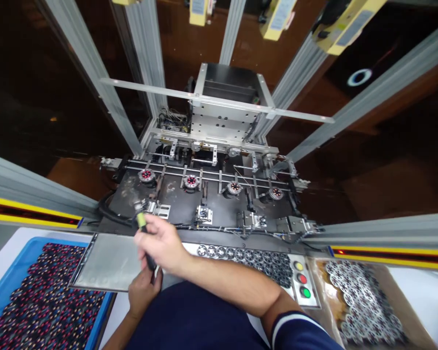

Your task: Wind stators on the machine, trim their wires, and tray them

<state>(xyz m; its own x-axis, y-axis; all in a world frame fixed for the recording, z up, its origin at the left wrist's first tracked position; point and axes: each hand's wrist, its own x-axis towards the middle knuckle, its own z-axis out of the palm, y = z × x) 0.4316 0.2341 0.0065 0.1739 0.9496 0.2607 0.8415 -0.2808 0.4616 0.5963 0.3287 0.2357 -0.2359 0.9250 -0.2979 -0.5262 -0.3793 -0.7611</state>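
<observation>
My right hand (161, 244) is wrapped round a slim black tool with a yellow-green band (141, 221). Its pale, blurred tip points up toward the machine; what kind of tool it is I cannot make out. Below, my left hand (144, 290) closes on the tool's lower end, near my body. Just past the tip lies the machine's dark bed (175, 194). Along that bed sit round fixtures with disc-shaped parts, two with red centres (146, 175) at the left and two with copper-coloured dots (235, 187) at the right. Under my hands is a flat metal plate (107, 265).
A blue tray (31, 248) of small dark round parts stands at left. Silver ring parts (248, 255) lie in rows before the machine, beside a panel with yellow, red and green buttons (305, 292). More rings fill a cardboard box (409, 296). Yellow light bars (32, 214) flank the opening.
</observation>
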